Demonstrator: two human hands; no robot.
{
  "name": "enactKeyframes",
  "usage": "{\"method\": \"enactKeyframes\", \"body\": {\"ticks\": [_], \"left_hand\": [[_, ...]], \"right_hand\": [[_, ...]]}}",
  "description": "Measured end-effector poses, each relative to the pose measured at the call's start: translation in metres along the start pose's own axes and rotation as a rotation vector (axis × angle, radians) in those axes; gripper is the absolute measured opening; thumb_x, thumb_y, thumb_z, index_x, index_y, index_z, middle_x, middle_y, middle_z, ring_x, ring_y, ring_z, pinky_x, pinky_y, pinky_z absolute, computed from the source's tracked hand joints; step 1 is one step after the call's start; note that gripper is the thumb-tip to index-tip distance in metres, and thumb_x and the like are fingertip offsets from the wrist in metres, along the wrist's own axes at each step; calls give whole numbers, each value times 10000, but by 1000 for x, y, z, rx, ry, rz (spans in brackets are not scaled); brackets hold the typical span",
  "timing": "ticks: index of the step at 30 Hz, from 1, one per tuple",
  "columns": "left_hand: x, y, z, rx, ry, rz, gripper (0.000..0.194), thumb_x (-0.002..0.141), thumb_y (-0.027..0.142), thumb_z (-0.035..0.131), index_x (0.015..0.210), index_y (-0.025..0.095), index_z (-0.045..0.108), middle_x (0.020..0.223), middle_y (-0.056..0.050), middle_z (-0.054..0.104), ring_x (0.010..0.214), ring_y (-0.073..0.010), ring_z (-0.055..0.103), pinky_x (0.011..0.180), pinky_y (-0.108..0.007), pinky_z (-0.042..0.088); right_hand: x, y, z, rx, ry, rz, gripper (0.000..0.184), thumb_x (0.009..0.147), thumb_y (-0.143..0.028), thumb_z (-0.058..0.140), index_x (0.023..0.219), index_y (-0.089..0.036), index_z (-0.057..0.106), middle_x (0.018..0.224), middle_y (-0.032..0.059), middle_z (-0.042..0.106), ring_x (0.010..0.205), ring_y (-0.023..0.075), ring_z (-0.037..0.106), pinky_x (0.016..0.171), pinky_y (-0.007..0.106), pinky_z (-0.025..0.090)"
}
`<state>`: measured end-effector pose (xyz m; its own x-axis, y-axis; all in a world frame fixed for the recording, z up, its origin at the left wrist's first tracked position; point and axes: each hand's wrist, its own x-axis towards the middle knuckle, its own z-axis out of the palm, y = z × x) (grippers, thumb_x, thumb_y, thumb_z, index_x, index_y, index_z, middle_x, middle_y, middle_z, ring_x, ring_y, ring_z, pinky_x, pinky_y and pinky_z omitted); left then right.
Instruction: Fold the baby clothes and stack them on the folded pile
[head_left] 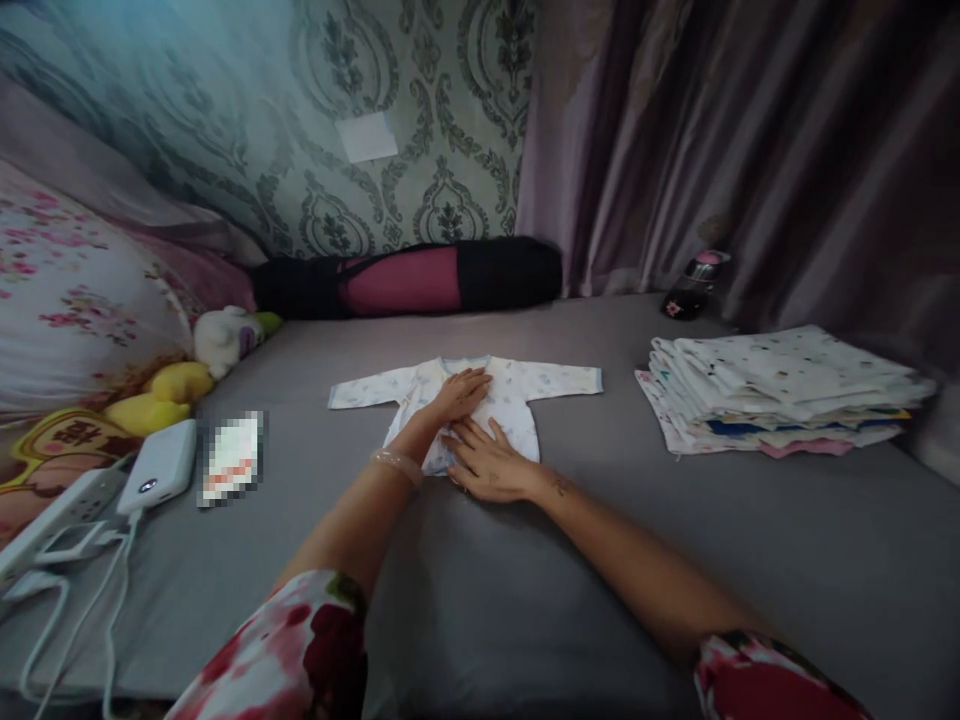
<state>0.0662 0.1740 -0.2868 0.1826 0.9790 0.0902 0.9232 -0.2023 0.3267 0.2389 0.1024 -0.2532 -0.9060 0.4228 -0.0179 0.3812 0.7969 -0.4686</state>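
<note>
A small white baby shirt (pixel 517 385) with pale blue prints and blue-trimmed cuffs lies spread on the grey sheet, both sleeves stretched out sideways. My left hand (pixel 459 395) rests flat on its upper chest, fingers extended toward the right. Lower down, my right hand (pixel 491 462) presses flat near the hem with its fingers spread. The two hands are close together, and between them they cover much of the shirt's front. Neither hand grips the cloth. A pale bangle (pixel 399 464) circles my left wrist.
At right is a stack of folded cloths (pixel 780 390), with a dark bottle (pixel 694 285) behind. A black and pink roll bag (pixel 405 280) lies along the wall. On the left are a power bank (pixel 159 465), a power strip (pixel 64 520), cables, plush toys (pixel 221 338) and a blurred-out packet (pixel 232 458).
</note>
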Motion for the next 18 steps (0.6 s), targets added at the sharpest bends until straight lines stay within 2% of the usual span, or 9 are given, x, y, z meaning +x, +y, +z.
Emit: {"method": "enactKeyframes", "body": {"ticks": [2,4,6,8,11,14,16,18], "left_hand": [[-2,-2,-2,12,2,29,445,965,331,335,1352,194,509,1484,-88,426,1399,-234,335,1154,-417,244],[-4,-4,-2,40,8,52,457,971,333,317,1374,194,481,1496,-91,407,1407,-238,317,1153,-425,238],[-6,-4,-1,71,-2,70,460,975,342,306,1385,205,462,1505,-96,391,1405,-253,316,1144,-453,240],[-6,-1,-3,105,-9,85,440,970,343,327,1370,230,470,1494,-97,407,1385,-270,341,1124,-490,252],[0,8,-10,180,10,108,352,952,345,382,1217,239,587,1374,-96,537,1313,-303,413,1085,-538,265],[14,25,-13,201,42,126,319,953,352,383,1033,191,646,1209,-118,627,1226,-296,484,1055,-511,303],[25,36,-9,130,61,127,316,959,331,373,1076,174,622,1217,-127,620,1198,-266,515,1040,-454,348],[34,44,1,37,74,124,320,958,305,381,1170,165,576,1274,-130,592,1198,-239,529,1033,-402,380]], "right_hand": [[0,3,-7,57,-50,-12,580,959,-466,366,1460,-175,379,1572,137,223,1461,285,104,1143,589,34],[1,9,-16,134,-77,-46,517,928,-423,452,1395,-204,480,1541,105,315,1440,262,209,1155,549,95],[2,20,-26,269,-64,-68,426,907,-346,485,1297,-207,583,1426,78,497,1342,220,411,1137,453,248],[3,37,-37,426,6,-24,374,909,-295,460,1215,-180,641,1244,63,648,1161,184,580,1031,355,407],[2,74,-55,496,219,199,343,909,-269,440,1102,-129,687,1051,71,720,981,179,651,874,295,495],[-5,115,-76,303,469,538,312,896,-229,442,992,-122,718,982,82,722,914,191,657,811,275,491],[-14,136,-88,152,589,793,309,886,-206,441,976,-119,723,984,107,717,933,218,654,804,289,483],[-23,149,-96,48,648,986,312,883,-218,454,1005,-109,719,1008,146,708,968,256,650,818,323,482]]}}
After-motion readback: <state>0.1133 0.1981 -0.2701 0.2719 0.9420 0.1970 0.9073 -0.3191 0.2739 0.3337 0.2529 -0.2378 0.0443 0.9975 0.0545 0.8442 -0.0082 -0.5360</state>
